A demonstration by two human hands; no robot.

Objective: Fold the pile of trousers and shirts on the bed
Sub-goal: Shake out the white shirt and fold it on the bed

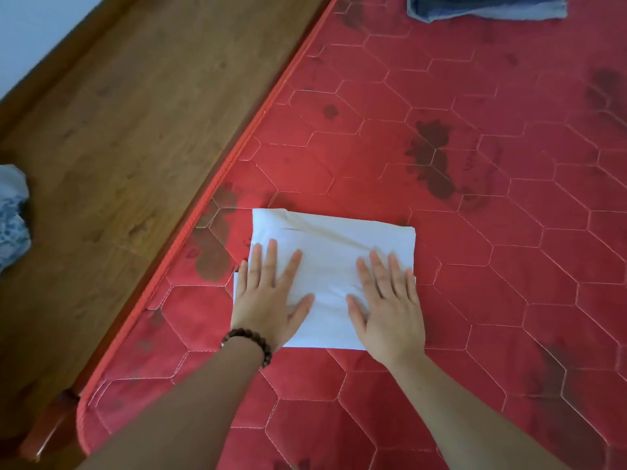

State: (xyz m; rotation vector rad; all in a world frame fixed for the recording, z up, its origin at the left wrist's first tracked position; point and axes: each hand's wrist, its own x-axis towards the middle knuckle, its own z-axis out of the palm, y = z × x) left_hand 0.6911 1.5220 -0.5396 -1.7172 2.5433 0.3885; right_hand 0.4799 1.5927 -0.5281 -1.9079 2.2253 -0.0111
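A white garment [330,245], folded into a compact rectangle, lies on the red quilted mattress [492,232] near its left edge. My left hand [266,296], with a brown bead bracelet at the wrist, presses flat on the garment's left half, fingers straight and spread. Flat on the right half lies my right hand [386,300], its fingers straight too. A folded blue denim piece [485,6] sits at the top edge of the view, far from both hands.
The wooden bed frame [135,113] runs along the mattress's left side. A crumpled blue and white cloth [12,212] lies at the far left edge of the view. Open mattress stretches to the right and in front of the garment.
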